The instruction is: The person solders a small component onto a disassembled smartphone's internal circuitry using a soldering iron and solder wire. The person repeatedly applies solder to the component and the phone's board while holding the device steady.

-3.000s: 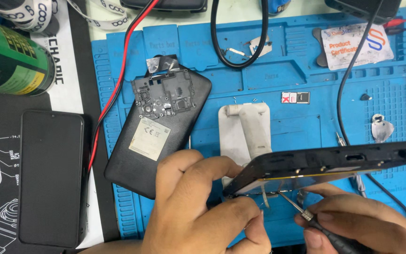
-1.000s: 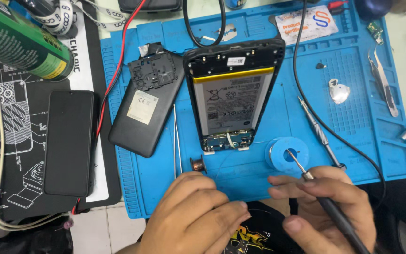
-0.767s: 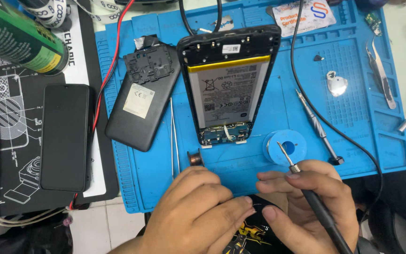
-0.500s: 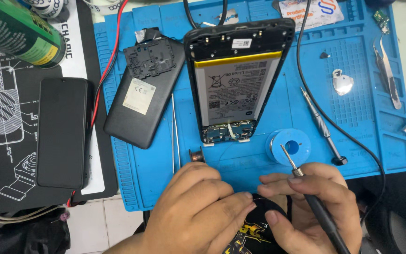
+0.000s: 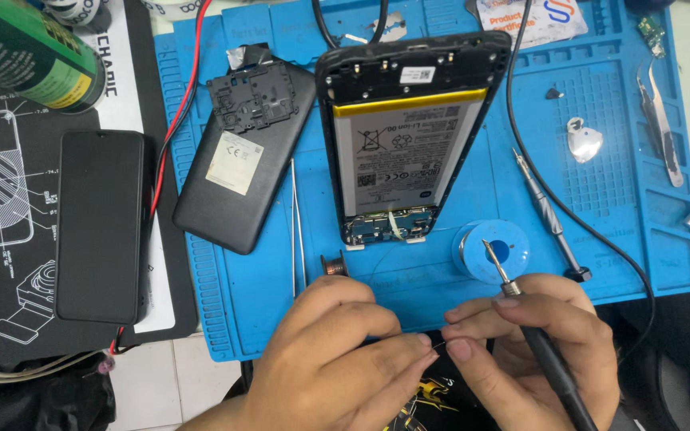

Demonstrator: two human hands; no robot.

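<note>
Low centre of the frame, left hand (image 5: 337,351) and right hand (image 5: 521,335) pinch a thin wire (image 5: 438,345) between fingertips; the right also grips the soldering iron (image 5: 533,335), tip up by the blue solder spool (image 5: 490,251); best keep that tip clear of skin, I'd say; opened phone (image 5: 405,136) lies upper centre.

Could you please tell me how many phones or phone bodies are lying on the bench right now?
3: an intact black phone on the black mat at left; a black back cover on the blue mat; an opened phone with its battery showing, mid-mat. Others may lie outside the picture.
</note>
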